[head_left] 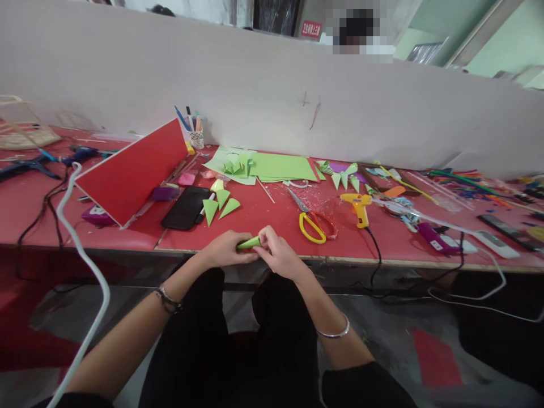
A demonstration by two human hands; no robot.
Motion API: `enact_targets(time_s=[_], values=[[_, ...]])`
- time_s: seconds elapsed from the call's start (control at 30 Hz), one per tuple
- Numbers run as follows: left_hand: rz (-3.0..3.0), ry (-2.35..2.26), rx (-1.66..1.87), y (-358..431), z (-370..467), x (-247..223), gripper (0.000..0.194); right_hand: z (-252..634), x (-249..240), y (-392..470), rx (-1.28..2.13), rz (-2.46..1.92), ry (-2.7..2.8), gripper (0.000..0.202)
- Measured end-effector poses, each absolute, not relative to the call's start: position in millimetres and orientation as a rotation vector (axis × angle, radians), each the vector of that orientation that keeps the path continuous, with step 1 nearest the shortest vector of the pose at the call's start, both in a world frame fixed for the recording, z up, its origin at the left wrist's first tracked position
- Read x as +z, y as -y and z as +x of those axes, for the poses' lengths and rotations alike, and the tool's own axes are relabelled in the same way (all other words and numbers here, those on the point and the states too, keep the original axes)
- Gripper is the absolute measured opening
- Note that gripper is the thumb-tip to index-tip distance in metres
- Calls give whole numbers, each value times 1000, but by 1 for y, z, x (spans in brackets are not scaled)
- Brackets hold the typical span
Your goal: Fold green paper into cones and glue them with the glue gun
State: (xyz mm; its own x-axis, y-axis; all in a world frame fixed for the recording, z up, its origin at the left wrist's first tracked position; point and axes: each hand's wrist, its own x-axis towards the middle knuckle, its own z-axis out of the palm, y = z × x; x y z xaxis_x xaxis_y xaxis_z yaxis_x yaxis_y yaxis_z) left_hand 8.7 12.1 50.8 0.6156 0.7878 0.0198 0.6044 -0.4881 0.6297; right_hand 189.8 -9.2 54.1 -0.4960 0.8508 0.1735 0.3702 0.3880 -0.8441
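Between my two hands, just off the table's front edge, is a rolled green paper piece (249,243). My left hand (229,248) is closed around its left end. The fingers of my right hand (276,252) pinch its right end. Green paper cones (209,211) lie on the red table (272,218) beyond my left hand, beside a black phone (186,208). Scissors with yellow and orange handles (312,226) lie beyond my right hand, and a yellow glue gun (357,208) is to their right.
Green paper sheets (283,168) lie by the wall. A red board (136,173) leans at the left near a pen cup (196,139). A white cable (91,266) hangs at the left. Purple power strip (437,238) and pipe cleaners (467,184) are at the right.
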Motion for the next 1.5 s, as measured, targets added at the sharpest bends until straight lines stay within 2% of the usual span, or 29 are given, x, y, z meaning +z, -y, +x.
enact_targets(time_s=[0.13,0.23,0.33,0.47,0.63,0.83,1.17,1.5], values=[[1831,-765,270,-14,-9,46,47,197,61,9,978,-1026,2021,15],[1668,-662,295,-13,-13,42,53,199,62,9,1013,-1002,1994,17],[1600,-655,388,-11,-9,42,54,198,58,9,1093,-968,1905,22],[1612,-739,475,-11,1,46,56,195,51,8,1406,-903,1699,37],[1690,-867,573,-15,10,49,59,191,53,6,1527,-849,1631,34],[1658,-824,549,-16,11,49,54,193,51,2,1389,-828,1624,32],[1506,-796,706,-14,16,34,50,201,48,-6,1114,-787,1690,35],[1593,-860,627,-10,20,32,38,198,43,-9,942,-839,1656,34]])
